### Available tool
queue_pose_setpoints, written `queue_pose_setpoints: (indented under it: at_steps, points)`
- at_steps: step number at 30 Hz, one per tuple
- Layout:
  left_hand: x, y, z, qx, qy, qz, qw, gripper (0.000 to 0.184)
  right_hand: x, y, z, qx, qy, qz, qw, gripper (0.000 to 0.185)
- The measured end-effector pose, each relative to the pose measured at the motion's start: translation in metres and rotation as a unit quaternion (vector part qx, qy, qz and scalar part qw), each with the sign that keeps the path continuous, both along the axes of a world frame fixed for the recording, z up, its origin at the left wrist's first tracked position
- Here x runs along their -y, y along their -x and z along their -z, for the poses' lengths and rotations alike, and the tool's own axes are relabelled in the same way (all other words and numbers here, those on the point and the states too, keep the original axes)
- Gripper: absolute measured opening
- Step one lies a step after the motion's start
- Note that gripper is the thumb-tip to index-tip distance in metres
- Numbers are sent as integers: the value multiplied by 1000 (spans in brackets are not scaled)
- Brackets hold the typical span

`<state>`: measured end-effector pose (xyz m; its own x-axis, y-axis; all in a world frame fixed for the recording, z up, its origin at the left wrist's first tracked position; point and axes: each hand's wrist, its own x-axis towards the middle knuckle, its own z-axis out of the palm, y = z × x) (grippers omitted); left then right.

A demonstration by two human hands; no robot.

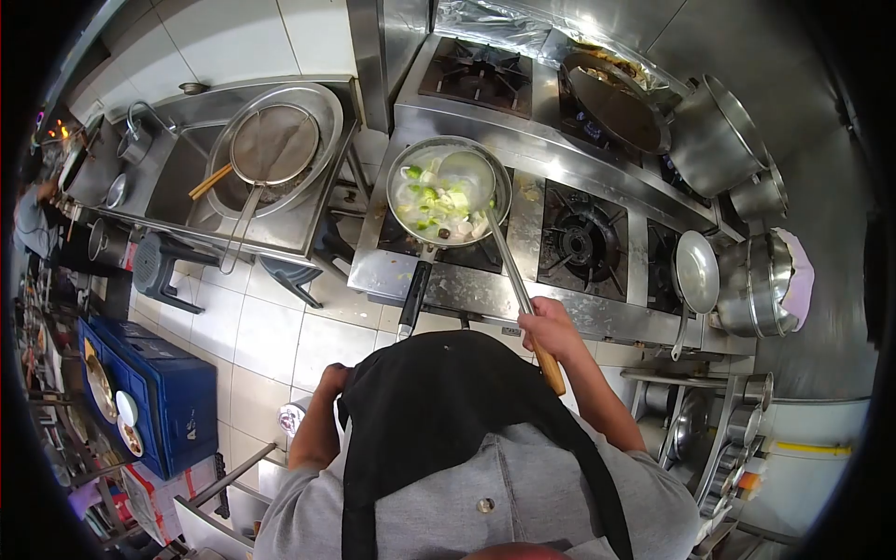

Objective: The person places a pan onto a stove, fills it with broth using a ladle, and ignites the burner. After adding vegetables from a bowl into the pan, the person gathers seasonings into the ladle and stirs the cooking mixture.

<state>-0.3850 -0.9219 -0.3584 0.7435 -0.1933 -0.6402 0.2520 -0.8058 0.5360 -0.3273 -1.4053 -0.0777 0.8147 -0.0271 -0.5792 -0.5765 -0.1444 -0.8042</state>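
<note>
My right hand (pixel 551 329) is closed around the handle of a long ladle (pixel 509 254) with a wooden end. The ladle's round bowl rests inside a frying pan (pixel 394 213) on the front left burner. Pale liquid with chopped green and white vegetables (pixel 437 201) and some darker pieces fills the pan. Its black handle (pixel 416 294) points toward me, and neither hand is on it. My left hand (pixel 334 378) hangs at the left edge of my black apron (pixel 434 397); its fingers are mostly hidden.
A strainer (pixel 273 145) lies over a wide metal bowl (pixel 331 117) at the sink, with chopsticks (pixel 210 182) beside it. Right of the pan are a bare burner (pixel 576 239) and a small pan (pixel 697 271). A wok (pixel 611 107) and a stockpot (pixel 714 140) stand behind. Another person (pixel 37 229) is far left.
</note>
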Motion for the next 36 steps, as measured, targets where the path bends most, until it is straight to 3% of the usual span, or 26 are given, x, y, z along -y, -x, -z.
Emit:
queue_pose_setpoints:
  at_steps: [2,7,9,10,11,12,13,15,18,20,23,27,29,33,34,35,36]
  points:
    - [-1,1,7,4,-55,-26,998,32,-1,3,-18,1,49,-14,999,12]
    - [-7,3,10,31,-44,28,998,32,5,6,-32,71,195,-43,977,15]
    - [-9,2,13,34,-34,50,998,31,3,11,-23,109,181,-11,977,16]
    - [-16,-2,28,83,-45,131,987,30,0,13,-19,150,167,18,974,17]
    - [-18,-6,29,132,-56,210,967,29,-6,16,-27,92,106,33,990,18]
    - [-18,-6,30,132,-57,211,967,29,-4,23,-13,93,105,33,990,18]
    - [-11,-8,21,49,-23,84,995,28,0,32,16,112,120,27,986,16]
    - [-4,-15,16,-34,16,-53,998,28,6,45,45,150,157,19,976,15]
    - [-6,-15,28,-34,-2,-38,999,31,9,44,41,106,177,-31,978,17]
    - [-6,-14,33,47,-52,95,993,33,15,39,52,107,198,-52,973,19]
    - [-4,-14,23,85,-92,182,975,35,18,34,49,101,218,-81,967,22]
    - [1,-12,16,79,-118,204,969,34,29,38,63,130,172,-78,973,17]
    - [-4,-7,36,59,-61,96,992,33,29,38,56,116,167,-98,974,20]
    - [9,3,14,73,-77,156,982,35,34,39,73,129,165,-113,971,23]
    - [18,7,1,-10,-57,-14,998,36,34,36,72,129,165,-117,971,23]
    - [26,9,-11,-93,-35,-182,978,37,33,34,69,110,173,-114,972,21]
    - [27,10,-17,-93,-35,-183,978,37,32,32,67,92,181,-109,973,20]
